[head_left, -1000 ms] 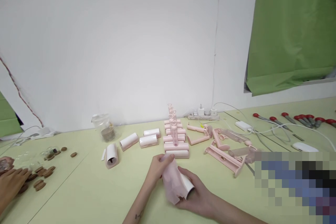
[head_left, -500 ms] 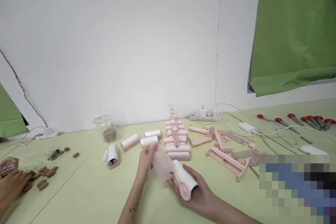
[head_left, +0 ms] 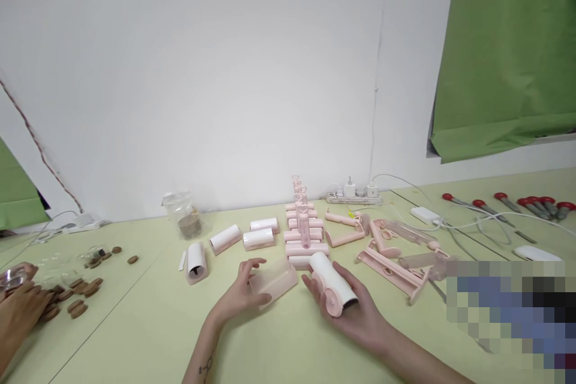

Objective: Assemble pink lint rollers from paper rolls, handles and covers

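Observation:
My right hand (head_left: 360, 312) is wrapped round a white-and-pink cylinder (head_left: 333, 279), its palm up. A pink round disc shows on the near side of this cylinder, and its near end is dark and hollow. To the left, a translucent pink cover (head_left: 276, 282) sits low at the tabletop, tilted slightly. My left hand (head_left: 243, 294) grips it, with the thumb over its near edge and the fingers by its far left side. Whether the cover rests on the table I cannot tell. Beyond both hands stands a row of pink cylinders (head_left: 306, 249) with clear pink heart-topped tubes (head_left: 305, 228).
Several white-and-pink cylinders (head_left: 258, 239) lie at the left. Pink frames (head_left: 391, 273) and clear tubes lie at the right, near a power strip (head_left: 353, 197), cables and red-handled tools (head_left: 537, 207). Far left, another person's hand (head_left: 22, 312) is among brown discs (head_left: 78, 309).
My left hand has lowered the translucent cover away from the cylinder, toward the table, and its fingers have spread wider. My right hand has moved slightly right and up with the cylinder.

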Demonstrator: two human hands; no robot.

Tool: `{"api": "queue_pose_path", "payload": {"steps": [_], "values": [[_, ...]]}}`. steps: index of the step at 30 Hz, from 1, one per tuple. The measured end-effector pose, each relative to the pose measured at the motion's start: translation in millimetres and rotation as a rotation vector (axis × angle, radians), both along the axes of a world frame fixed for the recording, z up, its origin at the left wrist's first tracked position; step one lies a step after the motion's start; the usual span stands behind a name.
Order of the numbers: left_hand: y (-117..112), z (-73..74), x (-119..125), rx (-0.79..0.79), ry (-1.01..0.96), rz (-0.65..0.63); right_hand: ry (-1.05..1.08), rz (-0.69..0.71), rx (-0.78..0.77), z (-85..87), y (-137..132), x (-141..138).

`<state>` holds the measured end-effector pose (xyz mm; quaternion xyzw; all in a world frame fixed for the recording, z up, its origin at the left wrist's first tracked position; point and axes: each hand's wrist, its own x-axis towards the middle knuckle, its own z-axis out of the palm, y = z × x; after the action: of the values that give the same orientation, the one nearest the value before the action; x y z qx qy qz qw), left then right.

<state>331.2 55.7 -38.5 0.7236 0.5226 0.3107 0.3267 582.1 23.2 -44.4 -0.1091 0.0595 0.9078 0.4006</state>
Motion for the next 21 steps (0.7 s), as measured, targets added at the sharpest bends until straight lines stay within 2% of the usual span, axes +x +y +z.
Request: {"api": "queue_pose_path", "payload": {"steps": [3, 5, 8, 10, 12, 15, 21], "values": [[-4, 4.5, 19, 0.287, -0.003, 0.094, 0.011, 0.019, 0.025, 4.0, -4, -1], [-9, 8.6, 39, 0.382, -0.032, 0.082, 0.006, 0.032, 0.065, 3.7, -5, -3], [-17, 11.3, 75, 0.241, -0.125, -0.027, -0.004, 0.009, 0.145, 0.1, -4, -6], [-19, 9.8, 94, 0.091, -0.186, -0.054, -0.007, -0.020, 0.180, -2.3, -3, -7], [-18, 6.4, 107, 0.005, -0.249, -0.054, -0.017, -0.046, 0.188, -3.3, -2, -8], [-14, 2.0, 110, -0.063, -0.401, -0.005, -0.064, -0.073, 0.163, -3.0, -2, -9], [-11, 5.1, 88, -0.202, -0.863, 0.120, -0.109, 0.026, 0.171, -4.1, -9, -12]]}}
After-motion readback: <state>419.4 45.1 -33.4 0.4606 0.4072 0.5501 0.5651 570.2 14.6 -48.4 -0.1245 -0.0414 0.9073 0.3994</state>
